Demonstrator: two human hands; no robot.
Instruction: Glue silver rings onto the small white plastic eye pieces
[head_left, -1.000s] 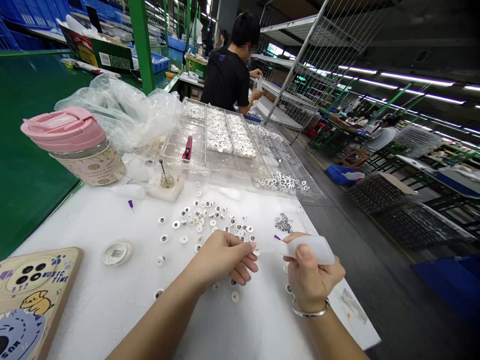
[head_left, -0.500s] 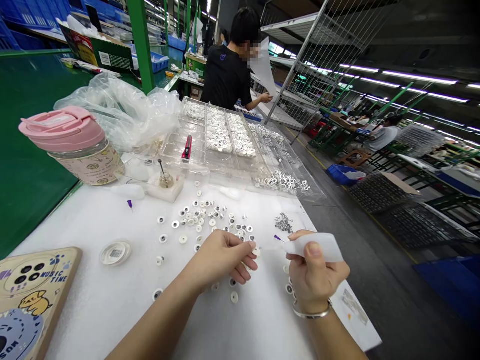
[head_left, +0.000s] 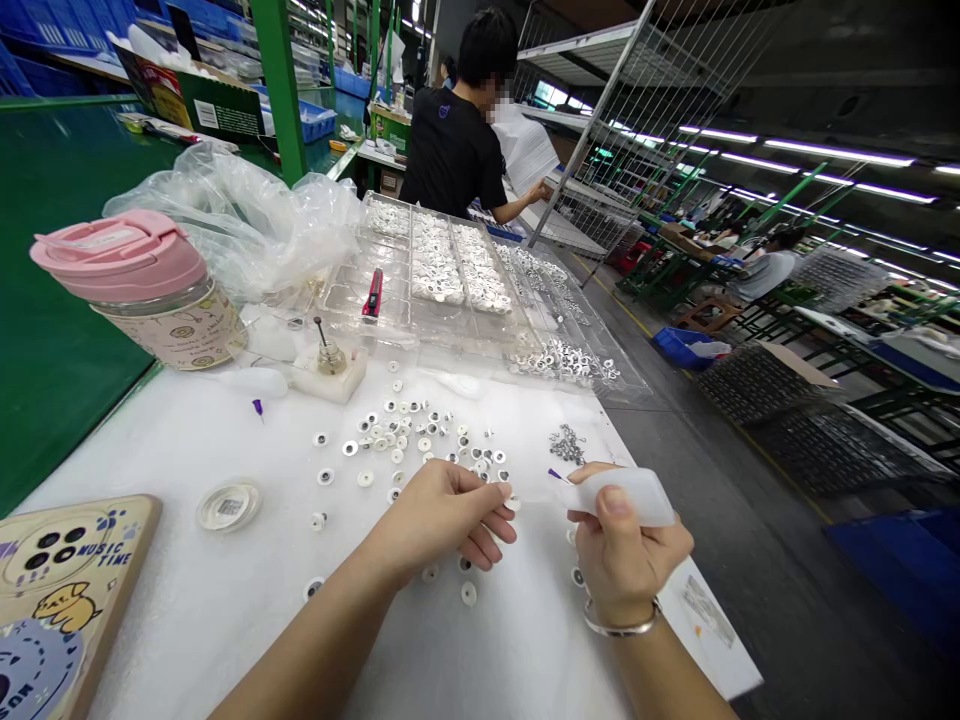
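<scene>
A: What do we have in the grips?

B: Left hand [head_left: 439, 515] is pinched closed on what looks like a small white disc [head_left: 508, 491], mostly hidden. Right hand [head_left: 628, 550] has a closed grip round a soft white squeeze bottle [head_left: 626, 497]. Its purple nozzle [head_left: 555, 475] points toward the disc, just apart from it.

A: Handling?

B: We judge the disc tiny, light and easy to drop, so we'd take it by the rim. The bottle looks light and flexible, so we'd hold the body, not the nozzle.

A: What's around them?

B: Loose white discs with dark centres [head_left: 405, 440] lie on the white foam sheet [head_left: 187, 450], centre frame. A tangle of small metal parts [head_left: 567, 445] sits just above the right hand. Upper middle, we have clear plastic trays [head_left: 435, 265] of discs and metal rings, with a red utility knife [head_left: 373, 293] on top. Nothing stands between the hands.
</scene>
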